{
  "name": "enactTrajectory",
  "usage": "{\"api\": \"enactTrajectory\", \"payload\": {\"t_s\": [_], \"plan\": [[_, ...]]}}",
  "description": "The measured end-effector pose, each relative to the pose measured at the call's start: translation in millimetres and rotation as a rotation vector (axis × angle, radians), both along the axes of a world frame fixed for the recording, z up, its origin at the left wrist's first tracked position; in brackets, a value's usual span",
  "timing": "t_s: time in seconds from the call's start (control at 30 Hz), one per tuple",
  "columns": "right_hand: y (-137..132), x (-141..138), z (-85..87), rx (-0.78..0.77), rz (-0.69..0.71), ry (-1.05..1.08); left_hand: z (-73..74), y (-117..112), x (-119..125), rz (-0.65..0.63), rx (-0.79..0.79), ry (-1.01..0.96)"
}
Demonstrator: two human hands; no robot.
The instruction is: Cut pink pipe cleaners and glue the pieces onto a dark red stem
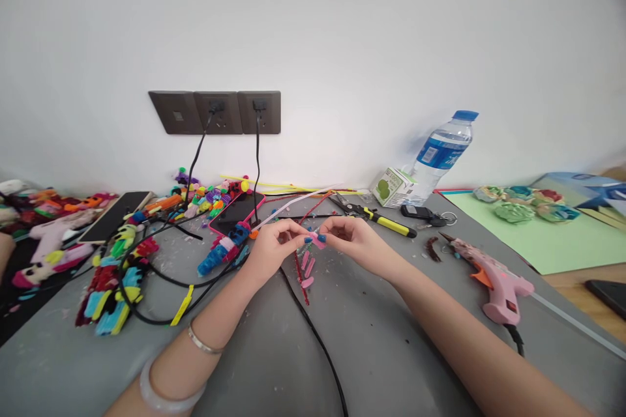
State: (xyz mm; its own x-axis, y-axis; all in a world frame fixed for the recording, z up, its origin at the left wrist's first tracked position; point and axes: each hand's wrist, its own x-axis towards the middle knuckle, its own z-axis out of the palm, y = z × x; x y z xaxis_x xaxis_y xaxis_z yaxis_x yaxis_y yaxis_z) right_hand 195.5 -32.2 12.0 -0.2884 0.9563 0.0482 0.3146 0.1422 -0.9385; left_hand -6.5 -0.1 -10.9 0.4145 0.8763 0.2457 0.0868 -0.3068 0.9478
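Between my two hands is a small pink fuzzy piece, which looks like pipe cleaner. My left hand pinches one side of it with thumb and finger. On the other side my right hand pinches it too, so the fingertips almost meet. Fingers cover much of the piece. Just below, several short pink fuzzy pieces lie on the grey table. A red fuzzy stem runs beside them, partly behind my left hand.
Pliers, keys, a tilted water bottle and a small box stand or lie behind my right hand. A pink glue gun lies right. Colourful fuzzy figures, phones and black cables spread left and across the front.
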Motion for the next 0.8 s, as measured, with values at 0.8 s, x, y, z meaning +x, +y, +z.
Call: {"api": "enactTrajectory", "payload": {"t_s": [0.8], "plan": [[5.2, 4.2, 5.9, 0.198, -0.254, 0.173, 5.0, 8.8, -17.0, 0.379, 0.242, -0.088]]}}
